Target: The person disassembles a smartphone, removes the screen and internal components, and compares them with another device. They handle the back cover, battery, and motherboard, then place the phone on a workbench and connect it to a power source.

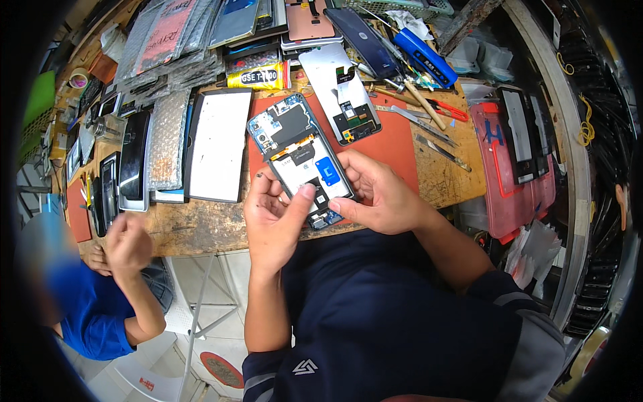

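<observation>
An opened phone (301, 144) with its circuit board, white battery and blue label showing is held between both hands over an orange mat (398, 161). My left hand (273, 211) grips the lower left side, thumb resting on the phone's inner face. My right hand (372, 194) holds the lower right side, thumb near the bottom corner. Just above lies a pale screen panel (320, 67) with flex cables. Tweezers and slim tools (442, 151) lie to the right, beside a red-handled tool (445, 110).
A worn wooden bench (194, 228) carries bubble-wrapped parcels (164, 50), an open white box (218, 147), several phones (134, 154), a yellow glue tube (238, 79) and a blue tool (425, 57). A co-worker (94, 315) in blue is at the left. A pink plastic case (492, 194) stands right.
</observation>
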`<action>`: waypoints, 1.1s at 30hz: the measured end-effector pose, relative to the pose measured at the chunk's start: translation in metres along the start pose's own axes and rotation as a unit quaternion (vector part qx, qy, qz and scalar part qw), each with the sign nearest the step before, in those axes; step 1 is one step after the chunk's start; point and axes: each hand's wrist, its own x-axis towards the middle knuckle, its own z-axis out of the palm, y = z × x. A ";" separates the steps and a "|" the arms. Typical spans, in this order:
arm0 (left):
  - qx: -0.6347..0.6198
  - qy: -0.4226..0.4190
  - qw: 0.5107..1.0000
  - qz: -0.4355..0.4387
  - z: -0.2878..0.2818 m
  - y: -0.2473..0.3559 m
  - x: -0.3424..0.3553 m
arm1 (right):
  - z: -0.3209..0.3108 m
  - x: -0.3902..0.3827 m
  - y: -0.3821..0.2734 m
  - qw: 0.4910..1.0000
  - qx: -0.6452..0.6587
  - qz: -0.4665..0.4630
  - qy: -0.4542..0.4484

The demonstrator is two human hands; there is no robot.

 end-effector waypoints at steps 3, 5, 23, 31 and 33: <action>0.025 0.003 1.000 -0.002 0.004 0.002 0.001 | -0.001 0.000 0.001 1.000 -0.007 0.001 0.003; 0.012 0.004 1.000 -0.006 0.005 0.003 0.001 | -0.002 0.000 0.002 1.000 -0.011 0.003 0.004; -0.009 0.003 1.000 0.004 -0.001 -0.002 0.001 | -0.007 -0.001 -0.005 0.998 0.059 0.020 -0.008; -0.016 0.010 1.000 0.003 0.000 -0.001 0.000 | -0.007 -0.003 -0.013 0.998 0.002 0.056 -0.011; -0.006 0.012 1.000 0.001 -0.001 -0.001 0.001 | -0.007 -0.003 -0.013 0.999 0.002 0.054 -0.009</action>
